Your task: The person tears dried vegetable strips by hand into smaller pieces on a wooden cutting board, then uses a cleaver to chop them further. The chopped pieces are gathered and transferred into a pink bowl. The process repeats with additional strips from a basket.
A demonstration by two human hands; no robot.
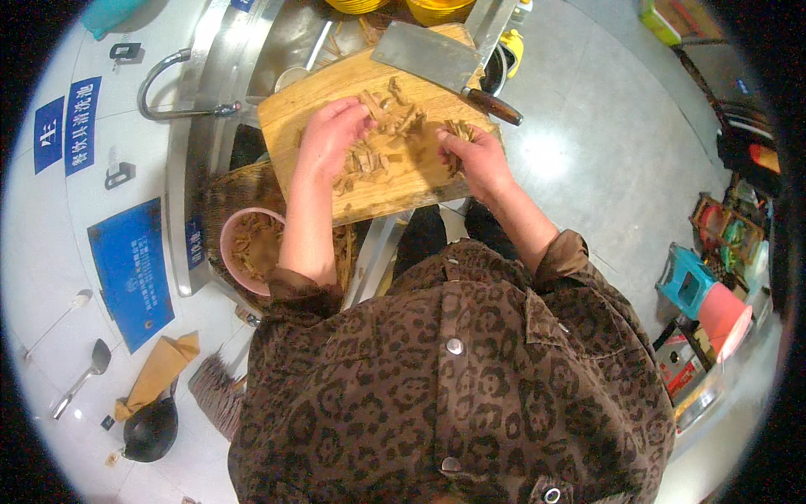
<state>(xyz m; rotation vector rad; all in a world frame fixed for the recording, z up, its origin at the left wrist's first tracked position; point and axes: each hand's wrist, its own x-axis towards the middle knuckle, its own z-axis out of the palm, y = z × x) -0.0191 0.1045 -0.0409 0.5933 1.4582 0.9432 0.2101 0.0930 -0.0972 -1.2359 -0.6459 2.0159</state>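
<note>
A wooden cutting board (pixel 327 79) lies before me, with chopped brown food pieces (pixel 368 160) scattered over its middle. My left hand (pixel 330 135) is over the left part of the board, its fingertips pinching a flat brown strip (pixel 368 104). At the board's right side my right hand (pixel 482 160) grips a bunch of thin brown strips (pixel 463 129), whose ends stick out past the thumb. A cleaver (pixel 431 57) rests flat across the far right of the board. Its dark wooden handle (pixel 497 107) reaches over the board's edge.
Left of the board is a metal sink with a curved faucet (pixel 148 88). A pink bowl (pixel 230 261) of brown pieces sits in a woven basket (pixel 217 195), partly behind my left forearm. Yellow bowls (pixel 359 5) are stacked beyond the board. A teal stool (pixel 683 280) stands far right.
</note>
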